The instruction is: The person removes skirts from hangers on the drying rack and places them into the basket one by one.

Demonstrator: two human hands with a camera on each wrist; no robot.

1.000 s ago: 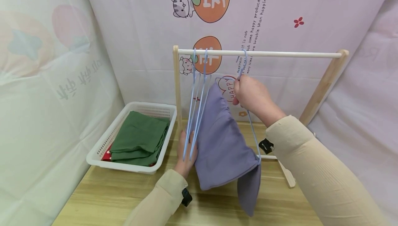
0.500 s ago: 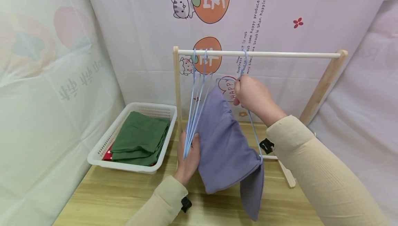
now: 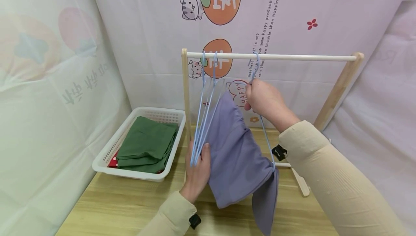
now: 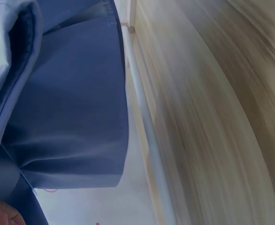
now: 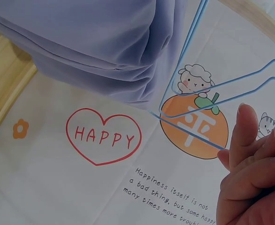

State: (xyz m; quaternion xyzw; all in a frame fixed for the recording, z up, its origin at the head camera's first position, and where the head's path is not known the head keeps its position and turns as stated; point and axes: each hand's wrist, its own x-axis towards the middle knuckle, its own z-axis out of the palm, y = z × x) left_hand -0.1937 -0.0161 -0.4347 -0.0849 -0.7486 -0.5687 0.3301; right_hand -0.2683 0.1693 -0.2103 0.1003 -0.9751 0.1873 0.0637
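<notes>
A purple garment (image 3: 234, 149) hangs slantwise over a blue wire clothes hanger (image 3: 267, 142) hooked on the rack's top bar. My right hand (image 3: 264, 97) grips that hanger near its neck. Its curled fingers (image 5: 250, 159) show at the right of the right wrist view. My left hand (image 3: 197, 173) is at the garment's left edge, thumb up, with the lower ends of two more blue hangers (image 3: 203, 120) lying in front of it. Whether it grips the cloth is hidden. In the left wrist view, only a bit of fingers (image 4: 3, 214) shows beside the cloth (image 4: 76, 108).
The rack has a white top bar (image 3: 308, 57), wooden posts (image 3: 186, 95) and a low bar (image 4: 149, 126). A white basket (image 3: 97, 165) at the left holds folded green cloth (image 3: 146, 144) and something red with white dots. Printed sheets surround the wooden table (image 3: 107, 207).
The garment's lower part has shifted down and right. My left hand has moved slightly right and turned, so its thumb shows. The two left hangers swung a little; the right hand stayed in place.
</notes>
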